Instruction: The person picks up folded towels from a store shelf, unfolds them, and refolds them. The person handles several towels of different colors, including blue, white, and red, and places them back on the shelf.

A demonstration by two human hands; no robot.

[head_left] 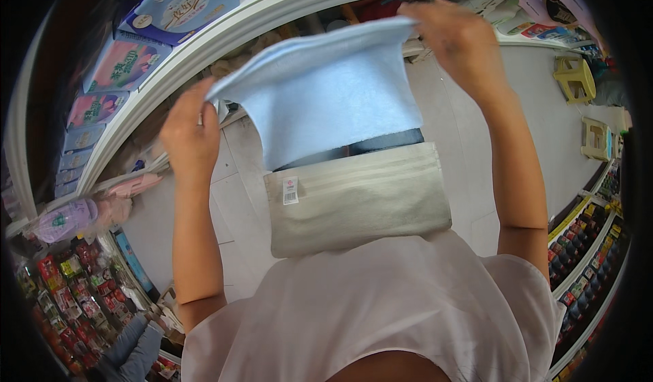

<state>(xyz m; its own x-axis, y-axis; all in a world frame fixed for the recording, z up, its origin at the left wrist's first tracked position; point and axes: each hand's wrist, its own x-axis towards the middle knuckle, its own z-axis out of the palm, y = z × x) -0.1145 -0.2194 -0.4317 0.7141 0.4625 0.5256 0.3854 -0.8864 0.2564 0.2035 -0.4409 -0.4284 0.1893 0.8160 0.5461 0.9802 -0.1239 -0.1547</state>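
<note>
A light blue cloth, like a towel (pixel 331 96), is spread between my hands, its far edge raised and its lower part hanging towards me. My left hand (pixel 193 127) grips its left corner. The right corner is pinched by my right hand (pixel 449 40), which is slightly blurred. Nearer my body, a folded grey-beige cloth (pixel 357 198) lies across my lap, with a small white tag (pixel 291 190) bearing print and a barcode at its left. A strip of dark blue fabric (pixel 387 141) shows between the two cloths.
White shelving (pixel 148 83) curves along the left and front, holding blue and pink packages (pixel 127 60). Yellowish plastic stools (pixel 575 79) stand on the tiled floor at right. Bottles (pixel 581 280) fill shelves at lower right. Packaged goods (pixel 76 295) and another person's sleeved arm (pixel 135 346) are at lower left.
</note>
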